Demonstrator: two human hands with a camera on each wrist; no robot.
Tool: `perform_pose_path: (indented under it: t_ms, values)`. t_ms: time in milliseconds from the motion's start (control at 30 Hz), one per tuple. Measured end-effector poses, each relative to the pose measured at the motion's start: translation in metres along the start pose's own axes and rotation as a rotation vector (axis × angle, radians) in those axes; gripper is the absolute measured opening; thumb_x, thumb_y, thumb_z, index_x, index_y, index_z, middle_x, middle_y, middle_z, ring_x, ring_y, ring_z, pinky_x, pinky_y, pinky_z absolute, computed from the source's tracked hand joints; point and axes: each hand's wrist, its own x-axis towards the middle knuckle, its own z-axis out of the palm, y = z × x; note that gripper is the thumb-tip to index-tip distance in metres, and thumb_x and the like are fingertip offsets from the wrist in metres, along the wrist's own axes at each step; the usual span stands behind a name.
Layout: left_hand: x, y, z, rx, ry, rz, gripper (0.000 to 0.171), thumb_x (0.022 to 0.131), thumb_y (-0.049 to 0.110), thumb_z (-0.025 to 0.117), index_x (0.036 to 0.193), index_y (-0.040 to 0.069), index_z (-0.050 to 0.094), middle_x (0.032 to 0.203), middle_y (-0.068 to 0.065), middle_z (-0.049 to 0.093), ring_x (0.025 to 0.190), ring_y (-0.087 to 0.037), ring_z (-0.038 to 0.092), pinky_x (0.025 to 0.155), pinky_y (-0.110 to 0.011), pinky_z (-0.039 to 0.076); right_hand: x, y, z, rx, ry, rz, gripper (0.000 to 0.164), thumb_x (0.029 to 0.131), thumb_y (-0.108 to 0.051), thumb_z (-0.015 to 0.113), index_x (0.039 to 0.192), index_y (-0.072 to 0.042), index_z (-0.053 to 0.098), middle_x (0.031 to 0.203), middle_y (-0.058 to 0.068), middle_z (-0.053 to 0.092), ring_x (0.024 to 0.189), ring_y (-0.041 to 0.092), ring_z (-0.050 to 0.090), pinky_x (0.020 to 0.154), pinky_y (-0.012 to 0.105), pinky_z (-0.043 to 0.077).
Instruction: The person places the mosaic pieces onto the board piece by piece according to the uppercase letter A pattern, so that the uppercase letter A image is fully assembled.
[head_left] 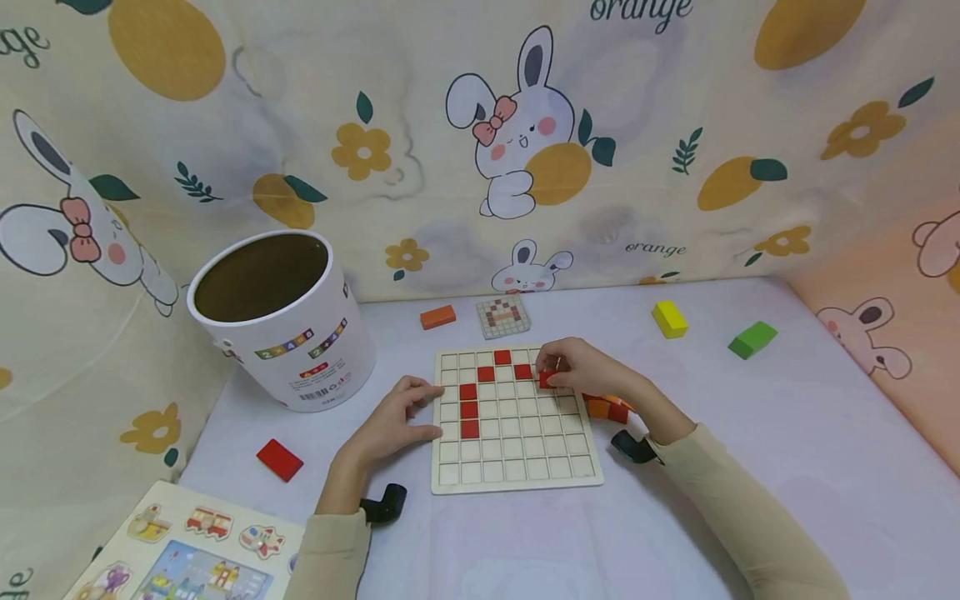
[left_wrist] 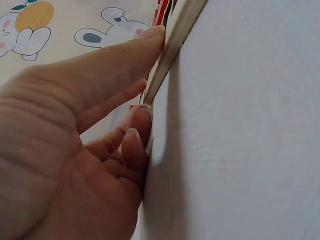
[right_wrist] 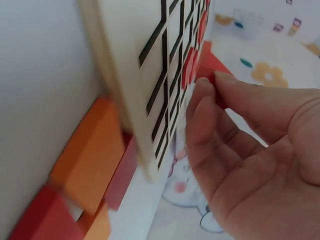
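Note:
A pale wooden grid board point(head_left: 528, 454) lies on the table with several red square tiles point(head_left: 468, 409) set in its cells. My right hand point(head_left: 588, 367) pinches a red block point(head_left: 548, 380) between thumb and fingertips over the board's upper right part; the right wrist view shows this red block point(right_wrist: 218, 90) partly covered by the fingers. At the board's left edge, my left hand point(head_left: 390, 421) rests with thumb and forefinger touching the side. In the left wrist view, the thumb of the left hand point(left_wrist: 75, 125) lies against the board's edge point(left_wrist: 172, 47).
Orange and red blocks point(head_left: 600, 408) lie by the board's right edge, partly behind the right arm. Behind it are an orange block point(head_left: 438, 317) and a small pattern card point(head_left: 502, 317). A white bucket point(head_left: 322, 375), red block point(head_left: 280, 460), picture board point(head_left: 210, 500), yellow block point(head_left: 669, 320) and green block point(head_left: 752, 340) stand around.

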Motion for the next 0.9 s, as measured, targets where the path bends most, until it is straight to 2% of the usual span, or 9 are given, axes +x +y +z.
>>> perform_pose_path:
  t_ms: [333, 467, 700, 900]
  values:
    - [-0.001, 0.001, 0.000, -0.003, -0.005, -0.003, 0.059, 0.080, 0.015, 0.085, 0.134, 0.009, 0.063, 0.125, -0.004, 0.050, 0.111, -0.023, 0.045, 0.095, -0.042, 0.040, 0.006, -0.005, 0.010, -0.044, -0.017, 0.058, 0.016, 0.088, 0.009, 0.067, 0.098, -0.003, 0.065, 0.085, 0.004, 0.060, 0.080, 0.020, 0.053, 0.074, 0.032, 0.048]
    - [-0.001, 0.001, 0.000, 0.002, -0.008, -0.001, 0.059, 0.080, 0.015, 0.084, 0.134, 0.009, 0.063, 0.124, -0.004, 0.050, 0.110, -0.023, 0.045, 0.094, -0.041, 0.040, 0.005, -0.005, 0.013, -0.067, 0.023, 0.053, 0.014, 0.087, 0.007, 0.070, 0.093, -0.005, 0.067, 0.085, 0.002, 0.061, 0.080, 0.019, 0.053, 0.075, 0.032, 0.048]
    - [-0.002, 0.001, -0.001, 0.011, -0.007, 0.008, 0.057, 0.080, 0.015, 0.084, 0.133, 0.009, 0.063, 0.124, -0.004, 0.050, 0.109, -0.022, 0.046, 0.093, -0.041, 0.041, 0.002, -0.008, 0.015, -0.236, 0.089, 0.027, 0.008, 0.084, -0.002, 0.077, 0.090, -0.007, 0.075, 0.083, 0.001, 0.057, 0.075, 0.015, 0.051, 0.069, 0.031, 0.044]
    - [-0.002, 0.003, -0.001, 0.006, -0.010, 0.003, 0.058, 0.080, 0.014, 0.084, 0.133, 0.009, 0.063, 0.125, -0.005, 0.050, 0.110, -0.022, 0.046, 0.093, -0.040, 0.040, 0.002, -0.008, 0.017, -0.254, 0.101, 0.050, 0.010, 0.083, -0.002, 0.078, 0.090, -0.008, 0.074, 0.082, -0.001, 0.058, 0.074, 0.015, 0.051, 0.068, 0.031, 0.044]
